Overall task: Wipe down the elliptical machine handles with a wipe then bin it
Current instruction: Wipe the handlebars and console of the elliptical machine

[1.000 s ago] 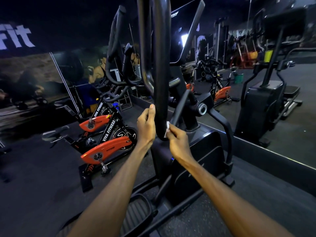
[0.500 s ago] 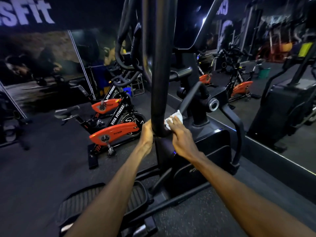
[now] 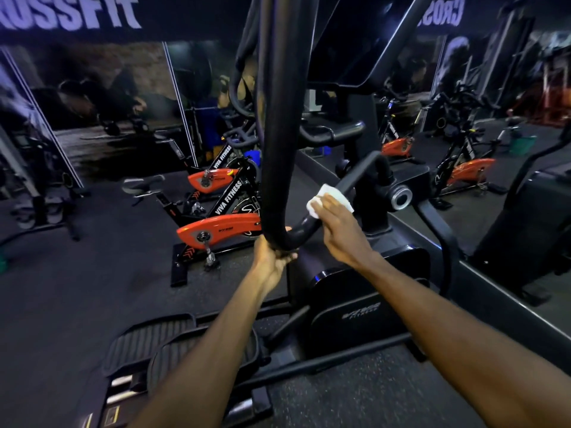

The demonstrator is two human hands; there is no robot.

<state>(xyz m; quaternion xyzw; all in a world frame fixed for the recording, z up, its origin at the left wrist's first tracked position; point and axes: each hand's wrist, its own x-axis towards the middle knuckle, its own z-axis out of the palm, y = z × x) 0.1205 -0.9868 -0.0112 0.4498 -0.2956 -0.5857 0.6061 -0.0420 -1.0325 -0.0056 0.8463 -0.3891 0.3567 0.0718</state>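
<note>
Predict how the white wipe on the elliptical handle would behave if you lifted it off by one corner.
The wipe would probably droop: it lies crumpled and folded round the handle under the right hand. It looks thin, so likely very light. It may cling slightly if damp, though the view cannot show that.

A single head-worn camera looks forward and down along both forearms. It sits close to the elliptical handle (image 3: pixel 279 125), with wide-angle bending at the edges.

Wall banner (image 3: pixel 71 13) top left reads "ROSSFIT", white caps, cut off at left edge. "VIVA FITNESS" in white on frames of two orange spin bikes (image 3: pixel 228 197). Elliptical housing logo (image 3: pixel 360 313) too blurred to read.
</note>
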